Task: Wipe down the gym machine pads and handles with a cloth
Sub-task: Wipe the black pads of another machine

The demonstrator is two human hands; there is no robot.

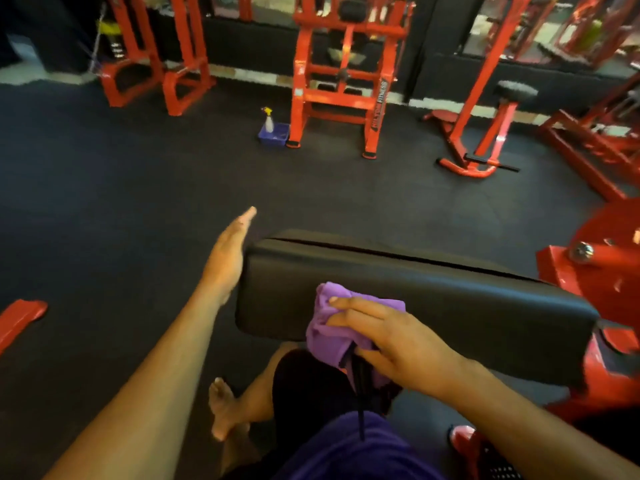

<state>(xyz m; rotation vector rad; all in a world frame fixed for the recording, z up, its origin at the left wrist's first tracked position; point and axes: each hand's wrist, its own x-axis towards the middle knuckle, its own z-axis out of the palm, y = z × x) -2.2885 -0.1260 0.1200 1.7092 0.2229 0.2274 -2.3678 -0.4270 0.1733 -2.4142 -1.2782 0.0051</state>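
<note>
A wide black pad (433,292) on a red machine frame (602,271) fills the lower middle of the head view. A purple cloth (332,327) lies over the pad's near edge and hangs down its front. My right hand (391,337) presses the cloth against the pad with fingers spread flat on top and the thumb underneath. My left hand (228,254) is beside the pad's left end, fingers straight and together, pointing away, holding nothing. Whether it touches the pad's side I cannot tell.
Dark rubber flooring spreads ahead. A spray bottle (268,120) stands in a blue tub (274,135) beside a red machine (341,81) farther off. More red machines line the back and right. A red foot plate (19,318) lies at the left edge. My bare foot (225,407) is below the pad.
</note>
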